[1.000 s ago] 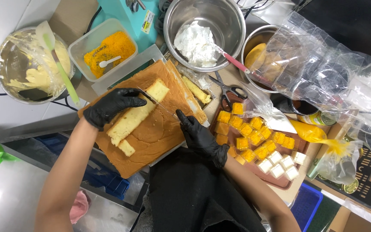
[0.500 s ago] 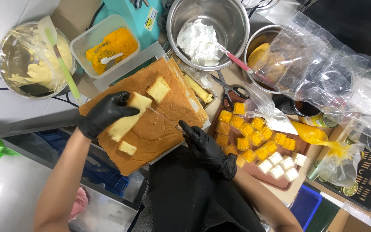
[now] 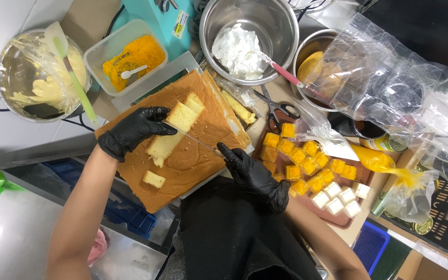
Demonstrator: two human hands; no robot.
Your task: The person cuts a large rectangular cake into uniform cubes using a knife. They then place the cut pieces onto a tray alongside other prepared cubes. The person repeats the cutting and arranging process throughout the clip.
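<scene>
My left hand, in a black glove, lies with its fingers curled on the end of a pale cake strip that rests on the brown sponge sheet at the middle of the frame. My right hand, also gloved, is closed around the handle of a knife, whose thin blade runs up and left across the sheet to the strip, just beside my left fingers. A small cut piece lies apart on the sheet, lower left of the strip.

Right of the sheet, a tray holds rows of yellow cubes and white cubes. Scissors lie above it. At the top of the frame stands a steel bowl with white cream; at upper left, a tub of orange crumbs and a bowl of pale batter with a green spatula. Clear plastic bags crowd the upper right.
</scene>
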